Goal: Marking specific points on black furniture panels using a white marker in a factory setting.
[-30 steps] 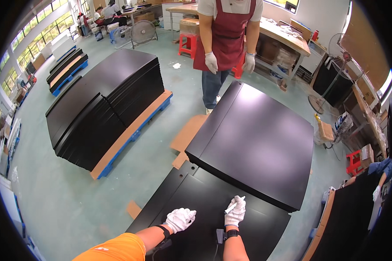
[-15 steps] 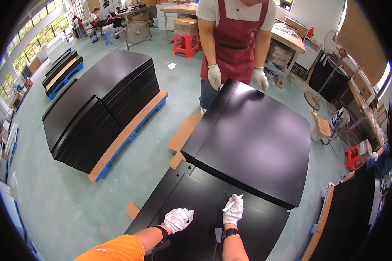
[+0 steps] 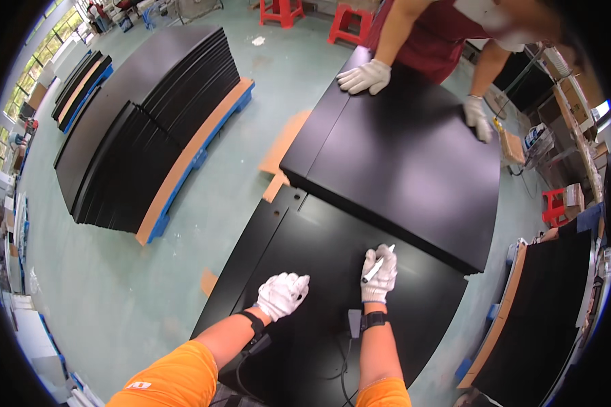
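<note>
My right hand (image 3: 380,279), in a white knit glove, is closed round a white marker pen (image 3: 381,264), held slanted above the near black panel (image 3: 332,244). My left hand (image 3: 282,296), gloved too, is curled over the same panel to the left, with nothing visible in its fingers. Two small round holes show near this panel's far left corner. Beyond it, slightly higher, lies a stack of black panels (image 3: 400,163). A co-worker's gloved left hand (image 3: 478,119) and right hand (image 3: 365,77) press on that stack's top.
On the left, stacked black panels (image 3: 115,142) sit on a blue pallet (image 3: 195,161). Another dark stack (image 3: 543,312) stands at right. Brown cardboard (image 3: 288,149) sticks out beside the far stack. Red stools (image 3: 349,26) stand at the back. Cables (image 3: 346,359) hang by my wrists.
The co-worker has leaned forward and laid both hands on the far stack. The view has tilted down. My right hand still holds the marker pen, now turned slightly; my left hand stays curled.
</note>
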Demonstrator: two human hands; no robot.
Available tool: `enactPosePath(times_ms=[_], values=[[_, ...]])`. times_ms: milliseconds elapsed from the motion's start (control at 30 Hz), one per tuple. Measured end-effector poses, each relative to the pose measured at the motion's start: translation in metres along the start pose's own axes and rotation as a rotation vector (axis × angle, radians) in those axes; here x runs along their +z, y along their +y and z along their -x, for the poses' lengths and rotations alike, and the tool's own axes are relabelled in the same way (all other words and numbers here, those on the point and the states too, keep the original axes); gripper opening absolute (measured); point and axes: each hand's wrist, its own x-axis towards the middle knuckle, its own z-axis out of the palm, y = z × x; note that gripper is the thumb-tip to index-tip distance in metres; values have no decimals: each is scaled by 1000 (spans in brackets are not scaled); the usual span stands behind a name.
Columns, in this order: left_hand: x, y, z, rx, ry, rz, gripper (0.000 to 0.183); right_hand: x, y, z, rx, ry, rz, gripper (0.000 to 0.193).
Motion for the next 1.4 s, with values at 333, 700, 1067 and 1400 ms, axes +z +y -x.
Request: enactPosePath(times_ms=[333,700,1067,1400], values=[[6,-3,-3,-48,0,86,12,-43,-60,48,770,-299,-890,46],[10,-12,3,-85,-90,251,27,-48,-90,107,632,-433,-894,24],[14,-13,4,-27,-77,211,19,-33,-95,99,641,-705,-709,16],[12,-15,3,-43,-60,242,11,-91,-97,57,469,-886,-465,21]])
